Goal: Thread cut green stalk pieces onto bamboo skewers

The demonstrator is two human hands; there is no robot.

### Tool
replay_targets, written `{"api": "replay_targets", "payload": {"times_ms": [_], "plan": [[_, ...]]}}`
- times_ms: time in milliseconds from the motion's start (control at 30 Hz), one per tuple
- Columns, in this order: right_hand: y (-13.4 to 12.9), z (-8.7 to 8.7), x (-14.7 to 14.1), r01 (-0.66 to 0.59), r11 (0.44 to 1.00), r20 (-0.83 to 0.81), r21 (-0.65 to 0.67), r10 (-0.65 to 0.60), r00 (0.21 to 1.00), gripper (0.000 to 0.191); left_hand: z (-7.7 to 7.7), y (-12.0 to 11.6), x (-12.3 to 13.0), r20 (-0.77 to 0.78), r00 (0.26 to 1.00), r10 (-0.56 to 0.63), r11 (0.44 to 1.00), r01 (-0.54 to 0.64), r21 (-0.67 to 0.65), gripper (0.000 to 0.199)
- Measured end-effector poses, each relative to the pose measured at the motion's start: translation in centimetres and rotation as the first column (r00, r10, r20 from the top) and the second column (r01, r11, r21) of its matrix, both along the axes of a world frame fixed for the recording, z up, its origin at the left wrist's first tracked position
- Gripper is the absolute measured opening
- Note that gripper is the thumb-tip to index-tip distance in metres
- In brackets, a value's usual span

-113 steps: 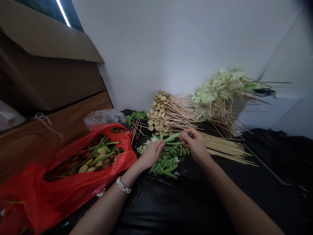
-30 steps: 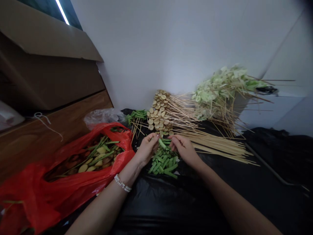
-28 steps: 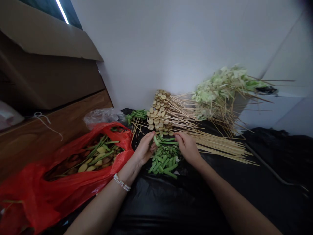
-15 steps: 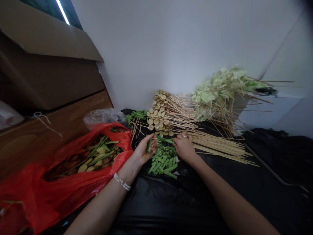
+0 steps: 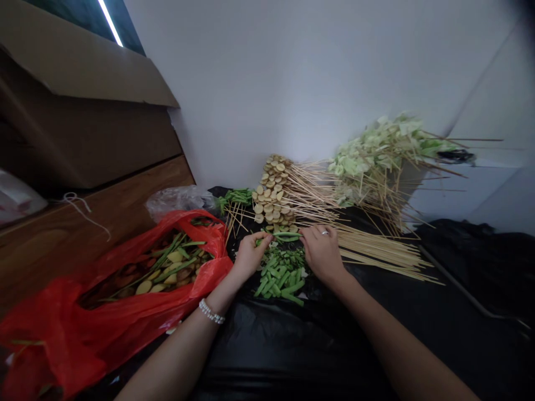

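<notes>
A green bean (image 5: 287,236) stretches between my two hands. My left hand (image 5: 249,255) is closed, its thumb and fingers pinching the bean's left end, and a bit of green shows among its fingers. With a ring on one finger, my right hand (image 5: 322,252) is closed on the right end. Below both hands lies a heap of cut green bean pieces (image 5: 281,275) on black plastic. Just beyond the bean sit skewered potato slices (image 5: 272,203). Loose bamboo skewers (image 5: 380,250) lie to the right of my right hand.
At left, a red plastic bag (image 5: 142,328) holds vegetable scraps and slices. Skewered green beans (image 5: 237,196) lie behind it, beside a clear bag (image 5: 179,201). Skewered cabbage leaves (image 5: 371,147) lean near the wall. A cardboard box (image 5: 96,133) stands far left.
My left hand has turned and moved slightly up to meet the bean's left end. My right hand has shifted a little right, still gripping the bean.
</notes>
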State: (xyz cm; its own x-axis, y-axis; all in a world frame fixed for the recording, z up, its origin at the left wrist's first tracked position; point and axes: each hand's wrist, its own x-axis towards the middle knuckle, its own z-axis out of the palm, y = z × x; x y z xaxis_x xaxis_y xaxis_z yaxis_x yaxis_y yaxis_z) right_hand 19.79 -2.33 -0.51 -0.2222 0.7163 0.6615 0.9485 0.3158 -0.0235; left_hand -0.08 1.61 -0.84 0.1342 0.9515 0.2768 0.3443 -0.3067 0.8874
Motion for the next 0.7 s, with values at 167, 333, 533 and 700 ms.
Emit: {"api": "replay_targets", "payload": {"times_ms": [167,333,533,700], "plan": [[-0.6,0.2,-1.0,-0.064,0.998,0.092,-0.002,0.064,0.994,0.025,-0.3,-0.5,0.3,-0.139,0.986,-0.097,0.986,0.113,0.119,0.031],[-1.7,0.7,-1.9,-0.083,0.995,0.149,-0.051,0.09,0.985,0.016,0.6,-1.6,0.7,-0.247,0.957,-0.151,0.949,0.21,0.236,0.027],[-1.9,1.1,-1.9,-0.108,0.994,0.237,-0.012,0.108,0.966,0.009,0.6,-2.2,0.7,-0.452,0.871,-0.193,0.898,0.342,0.276,0.03],[-2.0,0.9,-2.3,-0.136,0.991,0.238,-0.01,0.134,0.962,0.011,0.6,-2.5,0.8,-0.516,0.848,-0.126,0.901,0.315,0.298,0.02]]}}
